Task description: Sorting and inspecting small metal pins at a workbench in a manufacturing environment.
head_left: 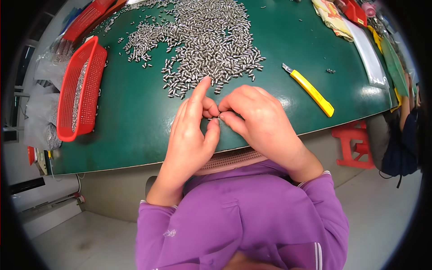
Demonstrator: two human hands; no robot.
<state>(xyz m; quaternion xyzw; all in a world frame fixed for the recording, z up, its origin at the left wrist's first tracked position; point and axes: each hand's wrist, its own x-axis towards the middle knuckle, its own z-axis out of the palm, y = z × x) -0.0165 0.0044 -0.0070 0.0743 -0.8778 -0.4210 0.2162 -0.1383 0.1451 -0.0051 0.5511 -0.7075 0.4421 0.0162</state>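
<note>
Both forearms come up from the lower edge in purple sleeves [238,225], hands meeting over the near part of the green table [135,117]. Left hand [191,130] stands on its edge, index finger stretched up toward the pile, thumb bent in toward the right hand. Right hand [263,119] is curled palm-down, knuckles up, fingers tucked toward the left. Between the two thumbs and fingertips sits a small metal pin [214,118], pinched from both sides; both hands closed narrow on it, can't tell which one carries the load. The pin is just above the table's near edge, close to the person's chest. The big pile of metal pins [202,40] starts right at the left index fingertip and spreads toward the far side. Red basket [81,90] with more pins lies along the left edge of the table, well apart from the hands. Yellow utility knife [310,90] lies to the right, near but not touching the right hand. Bare green surface left of the left hand and between right hand and knife. Red stool [355,144] stands on the floor beyond the table's right edge.
</note>
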